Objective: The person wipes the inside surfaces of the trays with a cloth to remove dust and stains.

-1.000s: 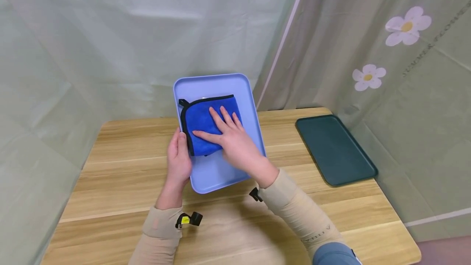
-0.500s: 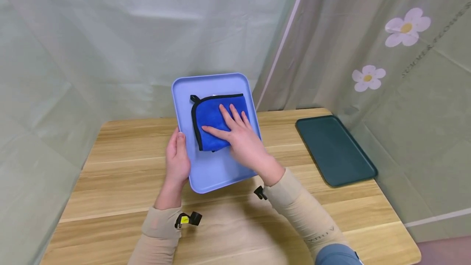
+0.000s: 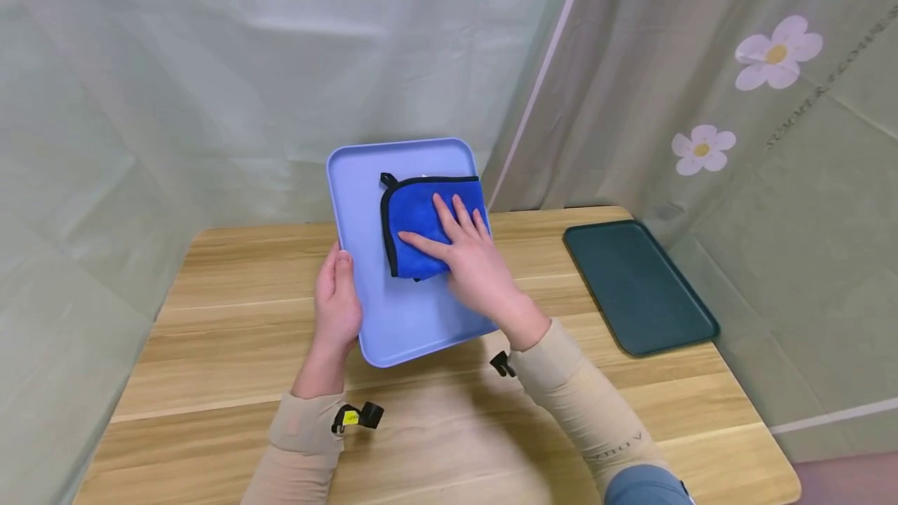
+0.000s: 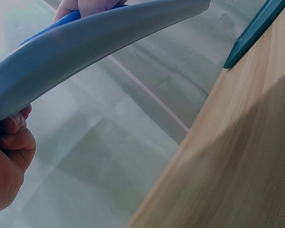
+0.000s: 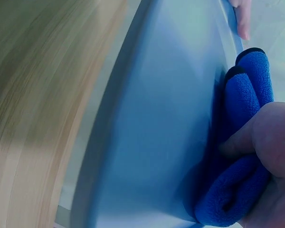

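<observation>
The person's left grip point(image 3: 338, 304) clasped the light-blue tray point(image 3: 407, 322) by its left rim, raised off the counter point(image 3: 245, 318) and tilted toward the body, presumably to present its inner face and brace it against a push. The right grip point(image 3: 475, 265) was uncurled, its fingers straight and fanned over the folded blue cloth point(image 3: 415, 213), likely to spread the pressure. The cloth lay against the tray's inner face, reaching toward its right rim. A dark green tray point(image 3: 640, 287) rested flat at the counter's right side, well apart, perhaps to leave room.
</observation>
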Action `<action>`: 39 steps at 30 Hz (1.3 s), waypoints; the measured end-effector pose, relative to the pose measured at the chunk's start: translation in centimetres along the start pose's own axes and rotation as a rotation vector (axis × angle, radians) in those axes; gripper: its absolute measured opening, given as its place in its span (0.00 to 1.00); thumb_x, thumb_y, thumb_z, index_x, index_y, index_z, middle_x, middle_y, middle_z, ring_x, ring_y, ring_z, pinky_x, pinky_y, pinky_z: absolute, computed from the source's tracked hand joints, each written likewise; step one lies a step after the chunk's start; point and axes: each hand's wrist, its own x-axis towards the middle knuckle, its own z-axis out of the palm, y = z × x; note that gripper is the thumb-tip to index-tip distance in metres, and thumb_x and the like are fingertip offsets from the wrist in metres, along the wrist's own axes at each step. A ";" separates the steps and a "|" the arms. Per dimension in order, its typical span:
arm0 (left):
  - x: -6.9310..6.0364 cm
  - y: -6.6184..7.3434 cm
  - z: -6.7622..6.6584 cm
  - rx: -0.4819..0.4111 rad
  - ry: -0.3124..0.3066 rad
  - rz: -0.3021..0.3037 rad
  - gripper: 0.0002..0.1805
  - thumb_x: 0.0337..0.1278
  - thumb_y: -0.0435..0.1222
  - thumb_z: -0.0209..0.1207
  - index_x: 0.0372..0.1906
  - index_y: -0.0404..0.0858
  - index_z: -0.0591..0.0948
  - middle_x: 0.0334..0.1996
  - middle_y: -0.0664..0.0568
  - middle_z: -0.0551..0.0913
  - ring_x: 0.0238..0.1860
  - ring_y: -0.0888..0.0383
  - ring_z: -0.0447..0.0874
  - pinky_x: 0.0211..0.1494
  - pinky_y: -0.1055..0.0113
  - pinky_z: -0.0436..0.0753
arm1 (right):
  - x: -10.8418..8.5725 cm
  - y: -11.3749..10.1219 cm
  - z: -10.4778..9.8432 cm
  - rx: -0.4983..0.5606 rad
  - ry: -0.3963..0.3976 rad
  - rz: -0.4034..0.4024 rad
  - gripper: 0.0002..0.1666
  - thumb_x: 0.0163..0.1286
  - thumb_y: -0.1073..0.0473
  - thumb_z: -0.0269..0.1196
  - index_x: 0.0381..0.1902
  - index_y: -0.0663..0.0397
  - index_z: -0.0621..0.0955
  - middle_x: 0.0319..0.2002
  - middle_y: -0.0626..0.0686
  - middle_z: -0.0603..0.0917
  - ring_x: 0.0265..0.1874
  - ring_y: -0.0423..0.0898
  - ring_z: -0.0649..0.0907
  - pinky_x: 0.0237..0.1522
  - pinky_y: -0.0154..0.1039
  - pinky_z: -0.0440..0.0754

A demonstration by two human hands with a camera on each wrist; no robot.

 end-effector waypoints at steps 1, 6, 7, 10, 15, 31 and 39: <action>0.0 0.0 0.0 0.005 0.002 -0.001 0.29 0.90 0.42 0.39 0.79 0.28 0.67 0.64 0.36 0.78 0.59 0.57 0.80 0.64 0.69 0.79 | 0.0 0.1 0.0 0.004 0.000 0.004 0.57 0.64 0.80 0.61 0.79 0.20 0.72 0.86 0.62 0.49 0.84 0.66 0.47 0.81 0.68 0.47; 0.0 0.0 0.1 0.049 0.011 -0.028 0.29 0.90 0.41 0.39 0.80 0.27 0.65 0.67 0.33 0.75 0.62 0.55 0.78 0.67 0.69 0.77 | -0.1 0.3 -0.1 0.014 -0.013 0.015 0.56 0.65 0.80 0.61 0.79 0.20 0.72 0.86 0.62 0.48 0.84 0.66 0.46 0.80 0.68 0.46; 0.0 0.0 0.1 0.050 0.012 -0.038 0.29 0.90 0.41 0.39 0.80 0.26 0.64 0.68 0.32 0.74 0.63 0.54 0.77 0.67 0.68 0.76 | -0.1 0.3 -0.1 0.012 -0.014 0.015 0.56 0.65 0.80 0.61 0.79 0.20 0.72 0.86 0.62 0.48 0.84 0.66 0.46 0.80 0.68 0.46; 0.0 0.1 0.1 0.057 0.023 -0.064 0.29 0.90 0.41 0.39 0.81 0.27 0.63 0.71 0.31 0.72 0.66 0.52 0.74 0.71 0.66 0.74 | -0.1 0.2 -0.1 0.001 -0.018 0.017 0.56 0.66 0.79 0.62 0.80 0.20 0.71 0.86 0.62 0.49 0.84 0.66 0.46 0.80 0.68 0.48; -0.1 0.1 0.0 0.059 0.059 -0.073 0.29 0.90 0.40 0.40 0.80 0.26 0.64 0.71 0.32 0.72 0.65 0.54 0.75 0.70 0.67 0.74 | 0.2 -0.4 0.3 0.012 -0.035 0.027 0.55 0.67 0.78 0.63 0.81 0.20 0.70 0.86 0.63 0.48 0.84 0.66 0.45 0.81 0.67 0.46; 0.1 0.2 0.1 0.061 0.085 -0.060 0.28 0.89 0.34 0.38 0.80 0.21 0.59 0.79 0.30 0.62 0.80 0.45 0.56 0.84 0.56 0.54 | 0.8 -2.8 1.1 0.029 -0.055 -0.004 0.56 0.68 0.79 0.60 0.82 0.23 0.68 0.85 0.67 0.46 0.83 0.70 0.44 0.80 0.68 0.46; 0.2 0.2 0.3 0.048 0.099 -0.059 0.28 0.89 0.35 0.39 0.80 0.22 0.62 0.77 0.30 0.66 0.78 0.45 0.61 0.82 0.60 0.59 | 0.7 -3.2 0.8 0.029 -0.077 -0.034 0.56 0.67 0.82 0.58 0.81 0.23 0.70 0.86 0.66 0.46 0.83 0.69 0.44 0.81 0.66 0.46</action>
